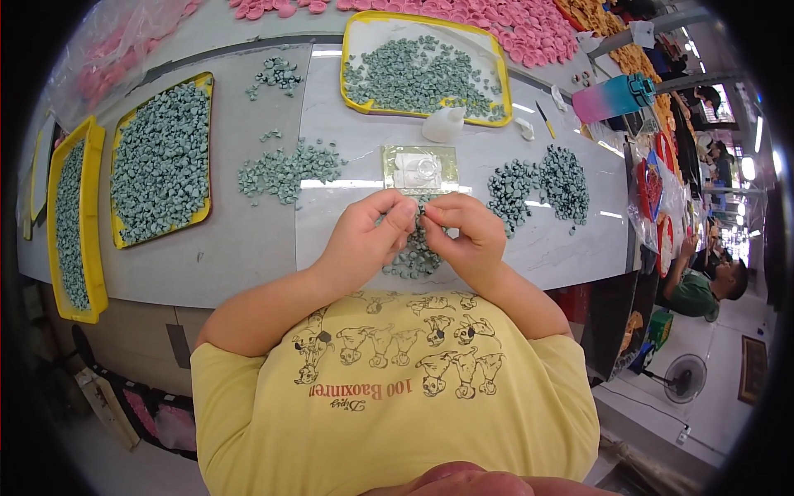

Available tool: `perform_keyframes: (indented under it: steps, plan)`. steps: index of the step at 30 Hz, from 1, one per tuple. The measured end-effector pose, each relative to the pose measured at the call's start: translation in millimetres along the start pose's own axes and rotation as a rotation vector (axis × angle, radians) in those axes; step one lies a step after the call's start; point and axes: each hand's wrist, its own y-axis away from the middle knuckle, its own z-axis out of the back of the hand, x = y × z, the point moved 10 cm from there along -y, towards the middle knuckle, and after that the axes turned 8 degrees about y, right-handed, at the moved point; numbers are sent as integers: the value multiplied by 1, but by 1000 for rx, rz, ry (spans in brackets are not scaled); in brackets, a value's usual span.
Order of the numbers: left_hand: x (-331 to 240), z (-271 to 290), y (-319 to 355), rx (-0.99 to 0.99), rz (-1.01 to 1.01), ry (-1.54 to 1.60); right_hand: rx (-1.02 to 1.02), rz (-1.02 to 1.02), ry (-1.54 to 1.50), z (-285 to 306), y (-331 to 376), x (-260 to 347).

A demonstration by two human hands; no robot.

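Grey table (248, 240): green piece (420, 217) pinched between both hands' fingertips (407, 217)

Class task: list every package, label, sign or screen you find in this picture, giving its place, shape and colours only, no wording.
Clear plastic bag: far left of the table, crumpled, holding pink pieces.
Small flat pack: table centre, beyond both hands, rectangular, shiny yellowish edge, whitish middle.
Hanging flat packs: right table edge, red and clear.
No screens visible.

Bench (248, 240): trays (161, 165) far L, tray (426, 70) behind center, small plate (420, 169) btwn loose piles (285, 172) L & R.
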Motion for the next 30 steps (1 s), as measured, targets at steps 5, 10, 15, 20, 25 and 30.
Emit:
perform_keyframes:
  steps: [5, 10, 15, 20, 25, 30]
  plan:
    - [5, -5, -1, 24, 51, 57, 38, -192, -66, -4, 8, -22]
    - [8, -8, -2, 42, 81, 89, 72, -268, -94, -6, 11, -29]
    - [7, -9, -2, 21, 79, 80, 76, -259, -95, -4, 12, -30]
    - [6, -8, -2, 0, 84, 49, 69, -189, -96, -3, 10, -27]
    - [5, -7, -2, 0, 74, 38, 88, -202, -115, -5, 11, -31]
    - [0, -7, -2, -30, 28, -53, 140, -289, -132, -4, 6, -33]
